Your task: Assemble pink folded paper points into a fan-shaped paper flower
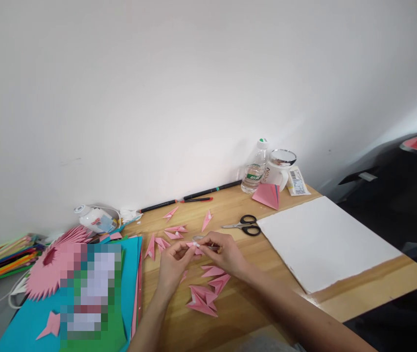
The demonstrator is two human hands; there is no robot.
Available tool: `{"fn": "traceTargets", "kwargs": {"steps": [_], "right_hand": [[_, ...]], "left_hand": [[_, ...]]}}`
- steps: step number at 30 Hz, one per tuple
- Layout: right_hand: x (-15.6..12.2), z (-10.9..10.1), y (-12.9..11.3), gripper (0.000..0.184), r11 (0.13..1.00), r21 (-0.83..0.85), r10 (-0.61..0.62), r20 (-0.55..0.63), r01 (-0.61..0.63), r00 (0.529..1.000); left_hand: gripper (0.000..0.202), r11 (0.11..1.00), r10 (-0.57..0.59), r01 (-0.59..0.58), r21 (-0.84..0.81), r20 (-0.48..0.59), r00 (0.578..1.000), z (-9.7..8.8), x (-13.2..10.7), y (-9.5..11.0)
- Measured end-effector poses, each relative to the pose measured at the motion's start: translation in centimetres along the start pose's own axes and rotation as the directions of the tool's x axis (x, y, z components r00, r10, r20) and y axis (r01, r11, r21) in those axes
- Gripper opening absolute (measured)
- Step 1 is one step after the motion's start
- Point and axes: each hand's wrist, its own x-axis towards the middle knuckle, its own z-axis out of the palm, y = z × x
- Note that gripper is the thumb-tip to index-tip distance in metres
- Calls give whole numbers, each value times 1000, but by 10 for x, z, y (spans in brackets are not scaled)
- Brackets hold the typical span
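Observation:
Between the fingertips of both hands is a small pink folded paper piece (197, 251), with a white patch on it. My left hand (173, 259) pinches its left side, thumb and forefinger closed. My right hand (225, 249) closes on the right side; a slim greyish item partly shows at its fingers, too small to name. Several like folded pieces lie around: a group (203, 299) in front of the hands, others (175, 231) behind them. Black-handled scissors (248, 226) rest beyond my right hand.
A white board (328, 242) covers the table's right side. Behind stand a water bottle (254, 168) and a white mug (276, 173), near pink paper squares (267, 196). Blue sheets (21, 320), a pink pleated ring (39, 274) and a white bottle (100, 220) are left. Pens (159, 206) lie along the wall.

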Motion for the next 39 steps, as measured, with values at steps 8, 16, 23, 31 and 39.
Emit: {"fn": "traceTargets", "kwargs": {"steps": [8,16,23,31,39], "right_hand": [[0,-1,-2,13,997,-52,-53,4,53,999],[0,-2,-4,15,993,-66,-92,15,93,996],[0,-2,-3,14,989,-85,-116,34,118,993],[-3,2,5,16,997,-78,25,66,-19,998],[0,3,2,12,997,74,19,79,-25,997]], "left_hand": [[24,999,-18,18,-28,1,1000,0,-1,2],[24,1000,-27,27,3,-8,1000,-1,0,1],[24,998,5,-4,56,-7,1000,2,-3,4],[22,997,64,-64,54,-9,998,1,-4,2],[30,947,-152,175,-269,104,983,-2,-1,-2]]}}
